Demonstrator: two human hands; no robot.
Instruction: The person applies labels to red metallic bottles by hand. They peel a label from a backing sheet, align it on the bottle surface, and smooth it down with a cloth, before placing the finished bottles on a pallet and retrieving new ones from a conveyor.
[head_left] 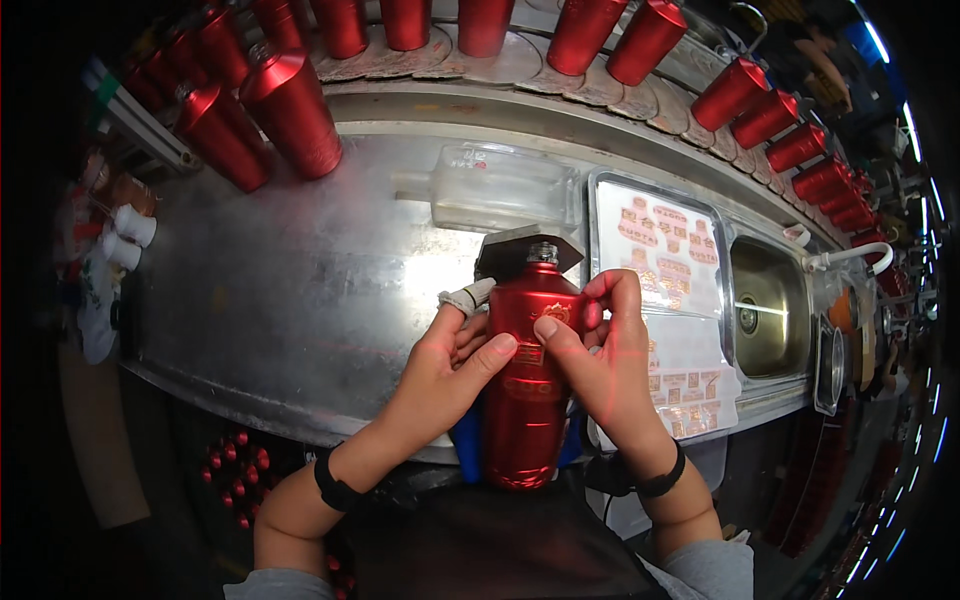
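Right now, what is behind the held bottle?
A dark angular block shows behind its neck, blue material beside its lower body; what the red bottle covers cannot be seen.

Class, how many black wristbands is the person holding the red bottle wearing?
2: one black wristband around the wrist of the left hand, another black wristband around the wrist of the right hand.

Two hands are seen, one left hand [455, 355] and one right hand [610, 350], with one red bottle [530, 380] held between them. Two dark wristbands [334, 482] are worn. Two standing red bottles [292, 112] are found at the tabletop's upper left. At least ten conveyor bottles [645, 42] can be counted; others are overlapped. One clear container [505, 190], one sink [768, 345] and at least two label sheets [660, 235] are shown.
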